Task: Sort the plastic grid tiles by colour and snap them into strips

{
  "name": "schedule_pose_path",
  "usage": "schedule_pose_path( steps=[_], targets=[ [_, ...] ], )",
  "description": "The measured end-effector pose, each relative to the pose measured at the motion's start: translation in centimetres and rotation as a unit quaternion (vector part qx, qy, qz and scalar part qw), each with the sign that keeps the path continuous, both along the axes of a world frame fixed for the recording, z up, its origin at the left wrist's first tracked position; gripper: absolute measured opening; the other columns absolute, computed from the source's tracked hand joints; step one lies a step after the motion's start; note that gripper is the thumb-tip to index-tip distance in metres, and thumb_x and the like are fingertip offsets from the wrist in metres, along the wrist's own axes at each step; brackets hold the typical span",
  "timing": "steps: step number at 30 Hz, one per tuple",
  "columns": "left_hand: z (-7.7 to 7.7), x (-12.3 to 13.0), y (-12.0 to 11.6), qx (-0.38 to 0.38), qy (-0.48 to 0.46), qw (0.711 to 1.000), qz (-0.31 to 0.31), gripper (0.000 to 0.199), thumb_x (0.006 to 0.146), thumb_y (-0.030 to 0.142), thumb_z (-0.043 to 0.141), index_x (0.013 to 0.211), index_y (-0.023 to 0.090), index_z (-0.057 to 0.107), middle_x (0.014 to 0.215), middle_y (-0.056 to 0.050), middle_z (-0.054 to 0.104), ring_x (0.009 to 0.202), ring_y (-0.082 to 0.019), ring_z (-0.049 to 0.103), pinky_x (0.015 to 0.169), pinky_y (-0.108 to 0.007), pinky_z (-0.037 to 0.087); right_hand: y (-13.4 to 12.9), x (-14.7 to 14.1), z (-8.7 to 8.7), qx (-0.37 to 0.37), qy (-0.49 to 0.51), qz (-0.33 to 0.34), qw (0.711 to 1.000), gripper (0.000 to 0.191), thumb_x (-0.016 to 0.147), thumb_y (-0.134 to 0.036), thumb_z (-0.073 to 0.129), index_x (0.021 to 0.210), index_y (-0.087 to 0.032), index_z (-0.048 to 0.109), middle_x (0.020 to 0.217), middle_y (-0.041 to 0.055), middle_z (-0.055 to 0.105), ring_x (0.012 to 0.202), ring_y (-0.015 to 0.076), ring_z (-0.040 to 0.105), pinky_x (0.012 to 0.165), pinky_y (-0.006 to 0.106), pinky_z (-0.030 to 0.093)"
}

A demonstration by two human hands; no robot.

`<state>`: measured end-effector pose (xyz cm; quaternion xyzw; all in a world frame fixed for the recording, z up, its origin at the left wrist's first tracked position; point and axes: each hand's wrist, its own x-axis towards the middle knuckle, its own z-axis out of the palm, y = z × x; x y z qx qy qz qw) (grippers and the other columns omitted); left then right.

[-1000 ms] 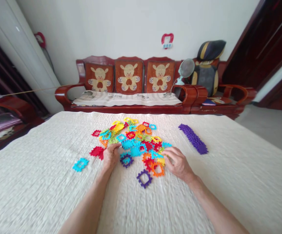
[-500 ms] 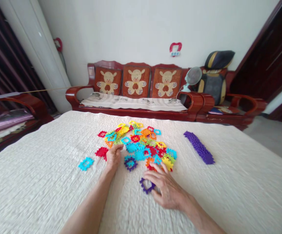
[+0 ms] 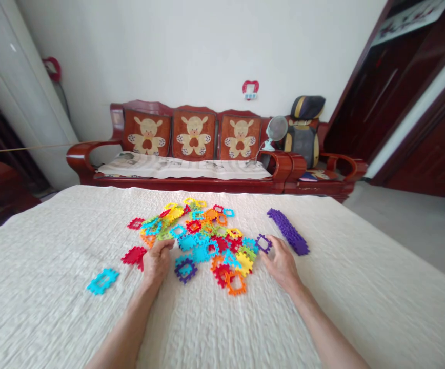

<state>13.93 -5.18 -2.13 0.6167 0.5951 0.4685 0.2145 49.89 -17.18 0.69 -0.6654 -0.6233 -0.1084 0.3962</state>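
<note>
My right hand (image 3: pixel 282 260) pinches a purple square frame piece (image 3: pixel 263 244) with toothed edges, lifted at the right side of a loose pile of colourful interlocking pieces (image 3: pixel 202 251). Curled at the pile's left edge is my left hand (image 3: pixel 157 262); whatever its fingers hold, if anything, is hidden. A red piece (image 3: pixel 133 255) lies just left of that hand, with a blue piece (image 3: pixel 103 281) farther out. Another purple frame piece (image 3: pixel 186 270) rests over a blue one between my hands. An orange frame piece (image 3: pixel 236 283) sits at the pile's near edge.
A long row of purple pieces (image 3: pixel 287 231) lies on the right of the cream quilted cover (image 3: pixel 215 333). Behind the table stands a wooden sofa (image 3: pixel 191 183) with bear cushions, a small fan (image 3: pixel 276 129) and a chair (image 3: pixel 345 166) at its right.
My right hand has picked up the purple frame piece and carried it right and away from me, uncovering the orange frame. My left hand stays by the pile. The view has turned right.
</note>
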Motion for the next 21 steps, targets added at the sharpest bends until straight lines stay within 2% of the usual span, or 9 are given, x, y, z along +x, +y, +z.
schedule_pose_path(
  steps=[4, 7, 11, 14, 17, 21],
  targets=[
    [-0.5, -0.2, 0.3, -0.002, 0.008, 1.000, 0.003, 0.034, 0.074, 0.025, 0.043, 0.089, 0.023, 0.074, 0.085, 0.000, 0.075, 0.085, -0.019, 0.069, 0.082, -0.030, 0.053, -0.3, 1.2, -0.7, -0.057, -0.042, -0.055, 0.996, 0.039, 0.079, -0.030, 0.055, 0.114, -0.014, 0.056, 0.105, 0.0124, 0.063, 0.100, 0.0255, 0.059, 0.090, 0.040, 0.046],
    [-0.3, -0.2, 0.2, -0.007, 0.011, 1.000, 0.009, 0.034, 0.073, 0.026, 0.044, 0.088, 0.023, 0.074, 0.085, 0.000, 0.075, 0.086, -0.019, 0.069, 0.082, -0.030, 0.054, -0.4, 0.9, -0.6, -0.100, -0.055, -0.086, 0.990, 0.037, 0.077, -0.029, 0.056, 0.111, -0.015, 0.059, 0.100, 0.0105, 0.064, 0.096, 0.0253, 0.059, 0.089, 0.039, 0.045],
    [0.3, -0.1, 0.1, -0.010, 0.011, 1.000, 0.015, 0.033, 0.071, 0.026, 0.044, 0.086, 0.024, 0.074, 0.083, 0.001, 0.075, 0.086, -0.019, 0.069, 0.083, -0.029, 0.054, -0.5, 0.7, -0.5, -0.104, -0.046, -0.082, 0.990, 0.039, 0.076, -0.030, 0.056, 0.111, -0.014, 0.058, 0.105, 0.0116, 0.063, 0.100, 0.0256, 0.057, 0.089, 0.038, 0.044],
    [0.1, -0.3, 0.3, -0.019, 0.021, 0.999, 0.016, 0.033, 0.070, 0.027, 0.045, 0.086, 0.025, 0.074, 0.084, 0.001, 0.075, 0.086, -0.020, 0.069, 0.083, -0.031, 0.054, -0.3, 0.7, -0.7, -0.101, -0.036, -0.070, 0.992, 0.034, 0.077, -0.028, 0.054, 0.108, -0.015, 0.059, 0.100, 0.0107, 0.064, 0.096, 0.0250, 0.058, 0.088, 0.038, 0.045],
    [-0.7, -0.6, 0.7, -0.026, 0.026, 0.999, 0.009, 0.033, 0.070, 0.028, 0.046, 0.088, 0.025, 0.074, 0.086, 0.001, 0.075, 0.088, -0.021, 0.069, 0.084, -0.031, 0.054, -0.1, 0.7, -0.9, -0.070, -0.010, -0.069, 0.995, 0.035, 0.075, -0.027, 0.055, 0.108, -0.017, 0.059, 0.098, 0.0093, 0.063, 0.095, 0.0242, 0.058, 0.088, 0.038, 0.045],
    [-1.7, -1.1, 1.4, -0.033, 0.022, 0.999, 0.004, 0.032, 0.071, 0.030, 0.047, 0.090, 0.026, 0.073, 0.087, 0.001, 0.075, 0.092, -0.020, 0.068, 0.085, -0.031, 0.054, 0.0, 1.6, -0.5, 0.028, 0.040, -0.095, 0.994, 0.049, 0.076, -0.032, 0.056, 0.122, -0.016, 0.051, 0.109, 0.0115, 0.059, 0.103, 0.0241, 0.055, 0.091, 0.039, 0.045]
  ],
)
